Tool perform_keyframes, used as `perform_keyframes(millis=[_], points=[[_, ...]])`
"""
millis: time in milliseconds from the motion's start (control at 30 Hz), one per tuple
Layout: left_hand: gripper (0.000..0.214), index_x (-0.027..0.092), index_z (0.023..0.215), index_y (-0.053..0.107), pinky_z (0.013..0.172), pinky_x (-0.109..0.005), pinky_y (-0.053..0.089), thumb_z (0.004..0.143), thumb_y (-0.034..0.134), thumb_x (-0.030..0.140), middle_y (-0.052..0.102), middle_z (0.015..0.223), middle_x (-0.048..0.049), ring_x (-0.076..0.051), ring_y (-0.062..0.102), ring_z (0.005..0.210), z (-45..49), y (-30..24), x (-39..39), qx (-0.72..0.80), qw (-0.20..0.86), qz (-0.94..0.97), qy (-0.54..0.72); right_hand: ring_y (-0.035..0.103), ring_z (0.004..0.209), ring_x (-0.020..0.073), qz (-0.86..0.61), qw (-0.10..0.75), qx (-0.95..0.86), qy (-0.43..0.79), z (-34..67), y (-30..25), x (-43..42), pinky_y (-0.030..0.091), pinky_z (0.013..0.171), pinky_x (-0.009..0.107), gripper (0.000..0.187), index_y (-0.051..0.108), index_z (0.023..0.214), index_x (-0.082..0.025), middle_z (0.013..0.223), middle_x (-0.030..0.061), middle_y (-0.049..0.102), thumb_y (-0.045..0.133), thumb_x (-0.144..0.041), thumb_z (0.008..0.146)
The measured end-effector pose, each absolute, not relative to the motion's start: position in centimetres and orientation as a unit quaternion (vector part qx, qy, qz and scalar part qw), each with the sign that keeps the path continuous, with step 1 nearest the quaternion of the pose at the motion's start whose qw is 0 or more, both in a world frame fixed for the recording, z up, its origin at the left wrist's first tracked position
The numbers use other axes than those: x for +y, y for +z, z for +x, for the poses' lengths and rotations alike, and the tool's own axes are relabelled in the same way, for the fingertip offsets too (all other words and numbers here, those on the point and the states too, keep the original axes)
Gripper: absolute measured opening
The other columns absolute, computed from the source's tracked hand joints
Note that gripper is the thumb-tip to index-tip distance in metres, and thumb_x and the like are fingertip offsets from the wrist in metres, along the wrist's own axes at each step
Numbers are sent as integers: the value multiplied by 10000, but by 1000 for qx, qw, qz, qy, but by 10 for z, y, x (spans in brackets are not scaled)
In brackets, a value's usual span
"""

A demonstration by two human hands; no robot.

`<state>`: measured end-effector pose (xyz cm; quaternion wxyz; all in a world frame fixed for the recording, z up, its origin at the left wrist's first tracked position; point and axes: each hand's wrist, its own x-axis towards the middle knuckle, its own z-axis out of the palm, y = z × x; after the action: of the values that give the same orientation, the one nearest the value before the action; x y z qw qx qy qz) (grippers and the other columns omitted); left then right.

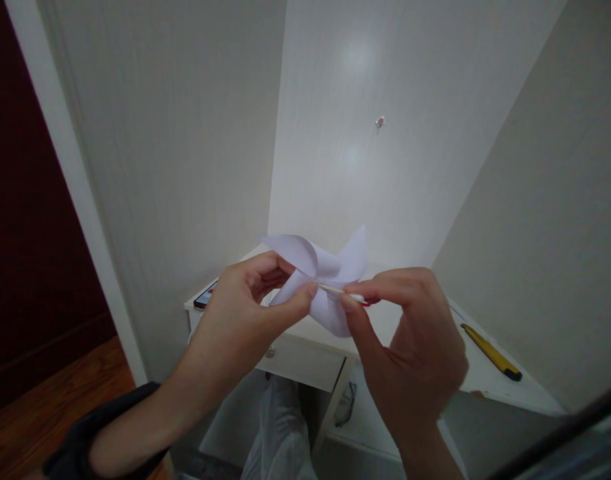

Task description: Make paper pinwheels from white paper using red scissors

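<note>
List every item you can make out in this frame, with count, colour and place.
Paper pinwheel: 1, white, between the hands
Thin stick: 1, whitish, against the pinwheel's middle
Cutter: 1, yellow and black, desk's right side
Phone-like device: 1, dark, desk's left edge
Desk: 1, white, below the hands
Drawer: 1, white, desk front
Wall fitting: 1, partly reddish, back wall
Floor: 1, brown, lower left
Trousers: 1 pair, pale grey, below desk
Sleeve: 1, dark, left forearm
Left hand: 1, bare, holding pinwheel
Right hand: 1, bare, pinching stick
</note>
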<state>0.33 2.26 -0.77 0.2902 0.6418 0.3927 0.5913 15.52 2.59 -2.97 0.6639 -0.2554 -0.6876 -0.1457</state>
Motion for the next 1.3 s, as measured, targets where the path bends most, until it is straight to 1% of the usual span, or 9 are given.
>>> perform_keyframes(millis=[133, 333, 433, 533, 667, 833, 967, 1133, 1300], points=[[26, 197, 762, 710, 658, -221, 520, 750, 700, 218, 761, 811, 0, -154, 685, 724, 4, -9, 23, 388, 273, 640, 604, 574, 730, 134, -276, 651, -680, -193, 153, -31, 24, 432, 696, 318, 143, 593, 784, -188, 748, -21, 622, 674, -75, 815], [50, 211, 817, 713, 716, -240, 535, 773, 698, 229, 764, 849, 2, -172, 696, 787, 3, -12, 24, 390, 251, 645, 607, 554, 690, 140, -281, 636, -682, -226, 151, -32, 23, 432, 664, 315, 154, 560, 770, -197, 715, -18, 587, 649, -87, 831], [22, 220, 767, 712, 716, -246, 530, 779, 694, 222, 750, 790, 14, -174, 689, 772, 3, -15, 25, 403, 214, 656, 601, 543, 674, 141, -288, 634, -678, -236, 148, -34, 22, 434, 649, 313, 176, 537, 764, -206, 697, -26, 561, 644, -86, 835], [45, 228, 735, 713, 696, -224, 513, 771, 708, 201, 728, 750, 33, -149, 671, 736, 2, -18, 26, 398, 196, 657, 610, 533, 656, 143, -288, 630, -677, -248, 145, -35, 22, 430, 626, 311, 182, 531, 765, -209, 684, -24, 537, 643, -88, 842], [115, 257, 772, 736, 692, -181, 496, 774, 701, 147, 721, 784, 62, -113, 654, 744, 2, -19, 25, 376, 195, 660, 621, 525, 647, 143, -281, 626, -678, -263, 141, -37, 21, 424, 613, 316, 171, 554, 777, -204, 673, -21, 531, 647, -81, 849], [168, 280, 767, 745, 672, -176, 491, 752, 694, 121, 718, 743, 80, -104, 634, 694, 2, -17, 21, 381, 189, 661, 618, 531, 667, 148, -282, 628, -670, -278, 139, -39, 23, 427, 657, 332, 179, 562, 760, -204, 684, -14, 570, 663, -90, 852], [131, 286, 740, 743, 680, -193, 499, 746, 718, 158, 719, 721, 77, -117, 639, 686, 1, -16, 19, 389, 203, 658, 612, 553, 662, 145, -282, 630, -672, -267, 140, -38, 22, 428, 674, 328, 164, 576, 780, -219, 683, -23, 594, 651, -103, 869], [129, 286, 730, 736, 648, -197, 495, 758, 707, 164, 726, 733, 74, -121, 646, 688, 0, -16, 21, 395, 195, 652, 618, 617, 724, 143, -283, 625, -693, -224, 143, -38, 17, 422, 742, 334, 132, 661, 866, -217, 762, -16, 667, 619, -94, 893], [106, 263, 718, 722, 628, -180, 485, 748, 716, 161, 722, 714, 75, -109, 651, 685, 0, -18, 25, 382, 228, 647, 619, 580, 771, 158, -319, 644, -683, -131, 144, -35, 20, 430, 724, 318, 85, 636, 821, -235, 812, -15, 600, 677, -170, 858]])
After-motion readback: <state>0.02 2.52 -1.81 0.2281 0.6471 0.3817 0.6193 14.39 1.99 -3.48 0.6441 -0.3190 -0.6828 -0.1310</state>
